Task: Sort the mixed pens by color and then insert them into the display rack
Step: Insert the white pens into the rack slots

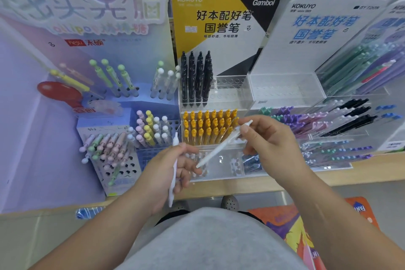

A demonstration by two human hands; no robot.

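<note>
In each hand (270, 138), a slim white pen (215, 150).

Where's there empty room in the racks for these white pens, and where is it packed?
Free: holes right of the black pens; the clear rack under the blue-lettered sign; the front clear tier below the yellow pens. Crowded: the yellow pens themselves and the pastel pens left of them.

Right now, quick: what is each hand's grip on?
Left hand: closed, holding the upright white pen.
Right hand: closed, pinching the slanted white pen near its top end.
</note>
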